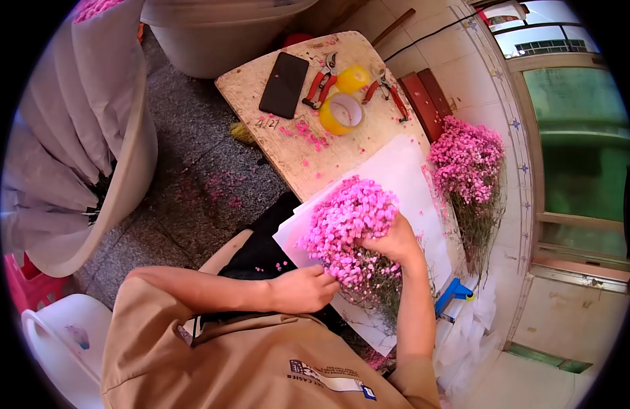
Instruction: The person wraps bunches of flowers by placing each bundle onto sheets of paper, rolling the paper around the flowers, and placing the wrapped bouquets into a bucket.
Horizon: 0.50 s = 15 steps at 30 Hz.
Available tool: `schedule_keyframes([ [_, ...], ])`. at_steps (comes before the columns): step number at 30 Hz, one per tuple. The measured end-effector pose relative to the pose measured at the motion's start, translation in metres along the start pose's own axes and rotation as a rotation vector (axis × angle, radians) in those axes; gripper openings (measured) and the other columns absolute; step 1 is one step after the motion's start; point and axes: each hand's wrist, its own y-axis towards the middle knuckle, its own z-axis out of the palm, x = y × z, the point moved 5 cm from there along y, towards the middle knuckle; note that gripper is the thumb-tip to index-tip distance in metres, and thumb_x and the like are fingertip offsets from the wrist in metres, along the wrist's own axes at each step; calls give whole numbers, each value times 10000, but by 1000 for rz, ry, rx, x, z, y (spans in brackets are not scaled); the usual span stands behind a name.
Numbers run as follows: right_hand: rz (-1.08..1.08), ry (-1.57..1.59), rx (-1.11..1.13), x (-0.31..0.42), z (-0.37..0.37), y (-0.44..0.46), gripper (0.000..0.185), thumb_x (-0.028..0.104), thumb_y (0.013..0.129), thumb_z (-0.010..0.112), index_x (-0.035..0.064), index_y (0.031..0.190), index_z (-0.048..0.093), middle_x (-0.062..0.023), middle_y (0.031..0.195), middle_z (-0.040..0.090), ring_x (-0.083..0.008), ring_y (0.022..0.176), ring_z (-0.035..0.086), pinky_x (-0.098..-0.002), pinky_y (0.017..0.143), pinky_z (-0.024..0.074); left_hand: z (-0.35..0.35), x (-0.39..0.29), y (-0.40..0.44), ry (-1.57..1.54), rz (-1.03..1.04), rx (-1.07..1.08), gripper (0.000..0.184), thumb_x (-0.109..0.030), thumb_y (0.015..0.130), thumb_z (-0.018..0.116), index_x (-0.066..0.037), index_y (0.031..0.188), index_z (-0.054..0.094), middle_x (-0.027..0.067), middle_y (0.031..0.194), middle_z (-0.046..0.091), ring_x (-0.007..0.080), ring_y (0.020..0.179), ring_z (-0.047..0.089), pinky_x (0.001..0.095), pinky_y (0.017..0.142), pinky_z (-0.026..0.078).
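A bunch of pink baby's breath (349,225) is held above white paper sheets (403,170), its thin green stems pointing down toward my body. My right hand (394,243) is closed around the right side of the bunch, its fingers partly buried in the blossoms. At the lower left edge of the same bunch, my left hand (304,289) has its fingers curled together against the flowers. The blossoms partly cover those fingertips. Farther right, a second bunch of pink baby's breath (467,160) leans by the tiled wall.
On the wooden table (260,82) lie a black phone (284,85), red-handled pruning shears (321,82), another pair of shears (386,95), yellow tape (341,114) and loose petals. A blue tape dispenser (453,297) is at right. Large tubs (141,184) stand at left.
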Motion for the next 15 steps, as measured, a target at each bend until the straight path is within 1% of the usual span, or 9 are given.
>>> schedule_keyframes([
  [3,9,49,27,-16,-11,11,712,139,638,925,21,1279,639,-91,1184,726,-200,1118,665,-360,1035,502,-29,19,-10,53,-19,-123,123,-226,769,638,-129,838,669,5,953,519,171,872,522,314,700,374],
  [6,-11,164,39,-25,-24,21,704,118,632,932,24,1270,648,-61,1170,727,-189,1114,659,-353,1034,503,-45,27,-15,202,33,-228,252,-233,790,641,-104,989,725,42,1212,614,167,1036,576,306,807,425],
  [7,-3,176,63,-30,-27,25,700,110,638,927,25,1274,647,-60,1175,726,-189,1119,657,-354,1036,502,-51,29,-10,208,38,-221,252,-233,790,641,-104,989,725,42,1212,614,167,1036,576,306,807,425],
  [9,-28,122,83,-26,-28,30,663,91,669,898,19,1278,647,-75,1178,728,-203,1118,661,-359,1041,502,-61,28,15,255,140,-255,322,-235,824,629,-56,1073,725,88,1465,560,224,1281,562,377,1046,441],
  [10,-30,129,66,-17,-26,29,663,91,669,898,19,1278,647,-75,1178,728,-203,1118,661,-359,1041,502,-62,33,32,256,158,-249,322,-235,824,629,-56,1073,725,88,1465,560,224,1281,562,377,1046,441],
  [12,1,-19,44,-8,-24,22,652,61,689,861,19,1299,638,-105,1216,720,-222,1146,657,-361,1050,499,-61,43,64,369,142,-265,382,-219,853,603,5,1148,697,148,1549,500,308,1445,458,479,1237,297],
  [13,-60,103,77,-25,-22,23,659,63,717,821,19,1341,613,-142,1271,702,-250,1191,646,-373,1058,498,-64,42,71,360,178,-261,382,-219,853,603,5,1148,697,148,1549,500,308,1445,458,479,1237,297],
  [14,-54,116,39,-46,-22,20,659,63,717,821,19,1341,613,-142,1271,702,-250,1191,646,-373,1058,498,-66,45,77,326,153,-177,383,-211,863,589,23,1152,681,185,1525,514,332,1456,446,503,1263,239],
  [15,-124,34,171,-55,-10,15,656,71,730,808,21,1353,605,-156,1290,691,-257,1211,638,-379,1054,502,-67,48,83,293,134,-85,384,-203,874,575,42,1156,666,223,1501,527,356,1466,434,528,1289,180],
])
